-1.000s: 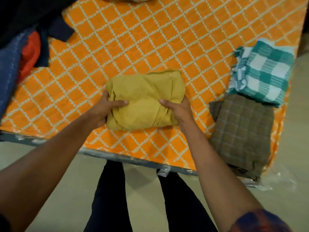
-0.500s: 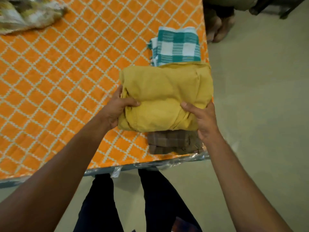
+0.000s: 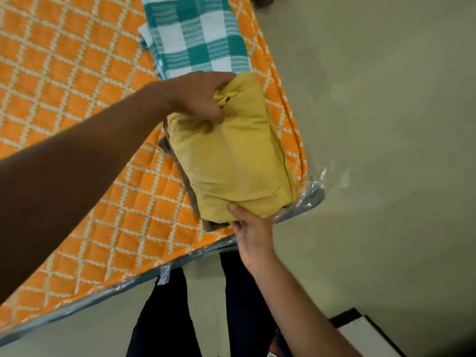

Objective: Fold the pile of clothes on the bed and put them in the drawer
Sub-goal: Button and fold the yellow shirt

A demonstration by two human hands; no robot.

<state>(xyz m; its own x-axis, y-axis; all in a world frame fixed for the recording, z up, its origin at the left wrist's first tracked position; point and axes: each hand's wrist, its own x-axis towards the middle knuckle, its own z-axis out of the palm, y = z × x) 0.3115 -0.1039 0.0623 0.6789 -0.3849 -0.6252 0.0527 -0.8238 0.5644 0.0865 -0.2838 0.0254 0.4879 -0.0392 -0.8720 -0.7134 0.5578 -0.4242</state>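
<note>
— Left hand (image 3: 198, 96) has moved off the side of the yellow bundle (image 3: 231, 161) to its far edge.
— Where does the bundle sit now?
— Right of centre, on the brown checked cloth (image 3: 166, 146), at the corner of the bed (image 3: 77, 124).
— Both hands gripping?
— Yes. The left bunches the far edge; the right hand (image 3: 253, 233) pinches the near edge, thumb on top. Probably squaring the stack.
— And the teal checked cloth (image 3: 195, 34)?
— Upper centre, folded, just beyond. No drawer in sight.

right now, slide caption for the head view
Folded mustard garment held by left hand and right hand atop a brown garment on the bed, beside a teal checked cloth
</note>
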